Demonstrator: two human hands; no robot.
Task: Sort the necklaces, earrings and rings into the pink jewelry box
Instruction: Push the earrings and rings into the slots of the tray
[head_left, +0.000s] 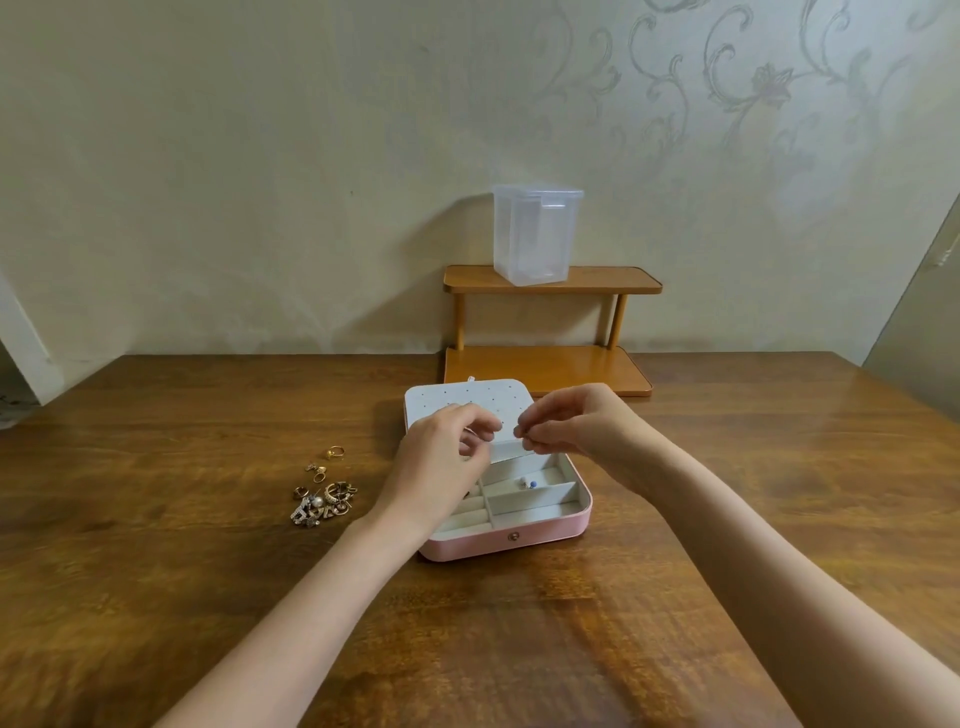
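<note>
Both forearms stretched in from the near edge over a brown wooden table, meeting above the pink jewelry box. Left hand curled over the box's left compartments, fingers bent against the white perforated earring panel, gripping its lower edge as far as can be seen. Right hand pinching a tiny dark piece between thumb and fingertips, right at the panel's near right edge; too small to name. Lying open, box with pale dividers, one small blue-and-white item in a middle compartment. Left of the box and well apart, loose heap of gold and pearl jewelry on the tabletop. Farther back, against the wall, two-tier wooden shelf, with a clear plastic container standing on its top level.
</note>
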